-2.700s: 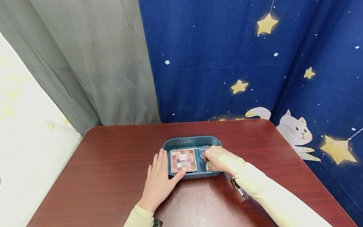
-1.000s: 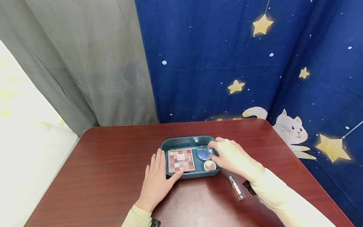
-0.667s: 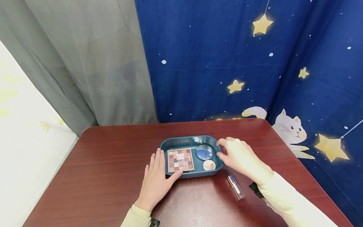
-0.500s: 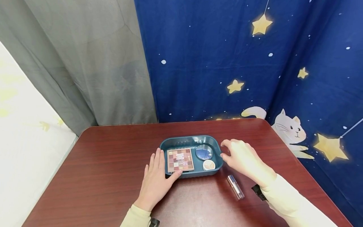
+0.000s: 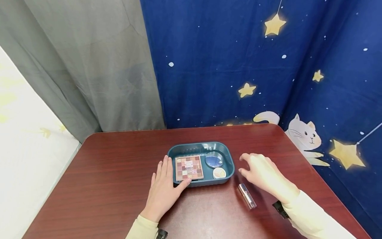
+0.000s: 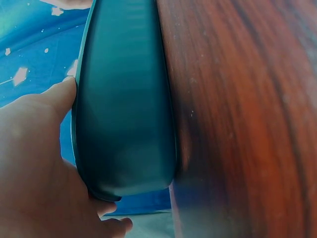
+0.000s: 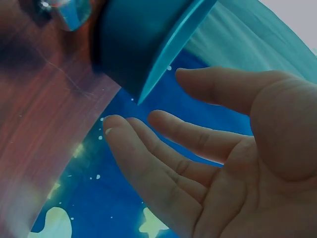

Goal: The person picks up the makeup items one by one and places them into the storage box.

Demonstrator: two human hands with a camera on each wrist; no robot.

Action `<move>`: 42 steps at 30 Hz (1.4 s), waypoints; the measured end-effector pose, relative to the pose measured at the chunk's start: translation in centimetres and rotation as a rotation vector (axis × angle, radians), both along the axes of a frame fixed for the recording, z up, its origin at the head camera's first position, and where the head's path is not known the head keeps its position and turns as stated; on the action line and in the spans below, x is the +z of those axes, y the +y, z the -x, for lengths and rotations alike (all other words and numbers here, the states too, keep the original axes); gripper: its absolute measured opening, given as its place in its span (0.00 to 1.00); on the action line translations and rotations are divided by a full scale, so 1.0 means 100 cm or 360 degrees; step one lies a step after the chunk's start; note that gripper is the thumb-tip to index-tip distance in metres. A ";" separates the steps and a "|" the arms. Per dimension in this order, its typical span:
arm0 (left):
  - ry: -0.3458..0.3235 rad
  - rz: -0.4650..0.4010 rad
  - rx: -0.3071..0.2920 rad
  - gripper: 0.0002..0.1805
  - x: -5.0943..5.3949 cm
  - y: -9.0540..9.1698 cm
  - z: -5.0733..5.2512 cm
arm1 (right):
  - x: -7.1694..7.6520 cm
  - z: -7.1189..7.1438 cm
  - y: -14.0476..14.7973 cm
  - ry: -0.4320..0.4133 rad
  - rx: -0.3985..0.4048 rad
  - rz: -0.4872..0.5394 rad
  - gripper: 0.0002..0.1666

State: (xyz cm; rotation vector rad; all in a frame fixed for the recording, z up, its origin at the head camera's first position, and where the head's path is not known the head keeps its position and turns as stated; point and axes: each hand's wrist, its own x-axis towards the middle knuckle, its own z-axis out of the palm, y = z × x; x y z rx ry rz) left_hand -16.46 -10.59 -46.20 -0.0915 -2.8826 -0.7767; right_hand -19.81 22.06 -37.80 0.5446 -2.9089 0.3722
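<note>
A dark teal tray (image 5: pixel 228 166) stands mid-table in the head view. In its left part lies a square eyeshadow palette (image 5: pixel 189 168); to the right are a round blue-topped case (image 5: pixel 214 160) and a small round pot (image 5: pixel 219 172). My left hand (image 5: pixel 162 187) rests against the tray's left end, fingers straight, thumb at the front rim; the left wrist view shows the thumb touching that rim. My right hand (image 5: pixel 262 172) hovers right of the tray, holding nothing, its fingers loosely bent and apart in the right wrist view. Below it lies a slim shiny cosmetic tube (image 5: pixel 247 196).
The reddish-brown wooden table (image 5: pixel 119 172) has rounded far corners. Behind it hang a grey curtain (image 5: pixel 119 66) and a blue star-patterned curtain (image 5: pixel 209 66). A white surface (image 5: pixel 27 139) lies to the left.
My right hand has let go of the blue-topped case inside the tray and withdrawn to the right, then a little nearer the tube. The left hand has stayed at the tray's left end.
</note>
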 end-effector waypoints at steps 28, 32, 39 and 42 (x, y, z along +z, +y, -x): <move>0.0015 0.0006 0.0007 0.60 -0.002 0.000 0.001 | -0.040 -0.027 0.000 -0.0322 -0.0124 -0.0047 0.18; 0.0014 0.0006 0.0010 0.61 -0.003 0.000 0.001 | -0.046 -0.028 0.001 -0.0284 -0.0114 -0.0029 0.16; 0.0016 0.0004 0.0002 0.61 -0.002 -0.001 0.001 | -0.052 -0.031 0.000 -0.0274 -0.0088 -0.0026 0.18; 0.0017 0.0003 0.0005 0.61 -0.001 0.000 0.000 | -0.051 -0.030 0.000 -0.0279 -0.0077 -0.0029 0.18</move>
